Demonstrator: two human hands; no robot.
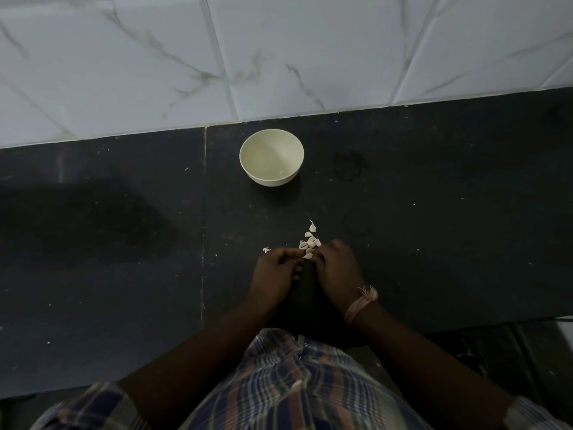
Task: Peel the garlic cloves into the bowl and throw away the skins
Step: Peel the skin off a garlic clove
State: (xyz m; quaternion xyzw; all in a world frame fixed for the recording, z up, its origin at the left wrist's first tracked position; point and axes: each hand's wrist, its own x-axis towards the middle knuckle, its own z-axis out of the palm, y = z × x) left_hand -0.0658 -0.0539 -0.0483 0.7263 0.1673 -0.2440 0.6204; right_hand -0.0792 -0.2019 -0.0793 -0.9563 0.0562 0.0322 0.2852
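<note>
A cream bowl (271,156) stands on the dark counter, apparently with nothing in it but a tiny speck. Nearer me lies a small pile of unpeeled garlic cloves (310,240). My left hand (274,271) and my right hand (339,266) sit side by side just below the pile, fingers curled inward. One garlic clove (308,256) lies between their fingertips, and my right hand's fingertips pinch it. Whether my left hand also grips it is hidden by its curled fingers. A scrap of skin (266,250) lies left of my left hand.
The black counter (124,243) has a seam running front to back on the left and small white flecks scattered over it. A white marble-patterned tiled wall (279,57) rises behind the bowl. The counter's front edge is at my waist.
</note>
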